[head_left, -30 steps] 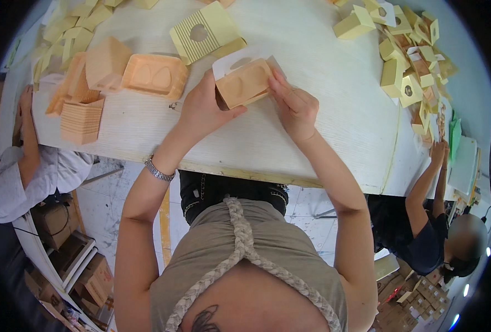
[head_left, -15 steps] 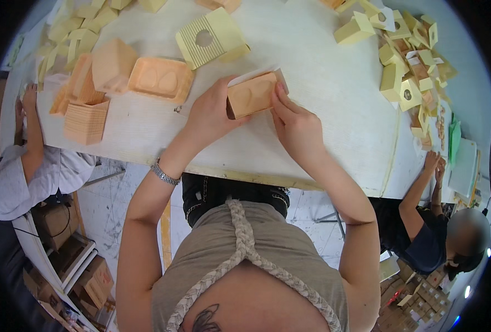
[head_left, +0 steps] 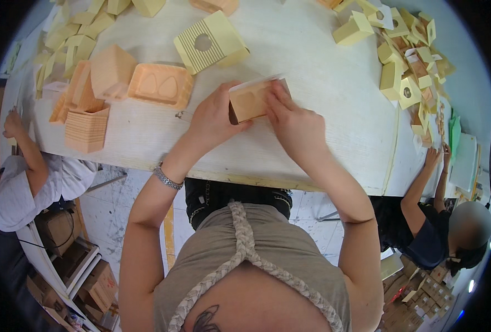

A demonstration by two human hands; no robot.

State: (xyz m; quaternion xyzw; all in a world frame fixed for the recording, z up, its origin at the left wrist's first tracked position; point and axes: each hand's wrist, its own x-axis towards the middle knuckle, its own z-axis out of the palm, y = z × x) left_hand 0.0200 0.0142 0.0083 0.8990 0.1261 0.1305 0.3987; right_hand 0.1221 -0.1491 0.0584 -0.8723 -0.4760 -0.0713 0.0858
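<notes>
orange tray (head_left: 252, 101) clasped between left hand (head_left: 215, 119), right hand (head_left: 294, 124)

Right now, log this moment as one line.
left hand: holds box | right hand: presses box | tray: left of box | table: white

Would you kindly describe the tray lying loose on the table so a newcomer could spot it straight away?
On the white wooden table, look just left of the person's left hand. There lies a shallow orange moulded tray with two egg-shaped hollows, the only one lying flat and open beside the orange stacks.
</notes>
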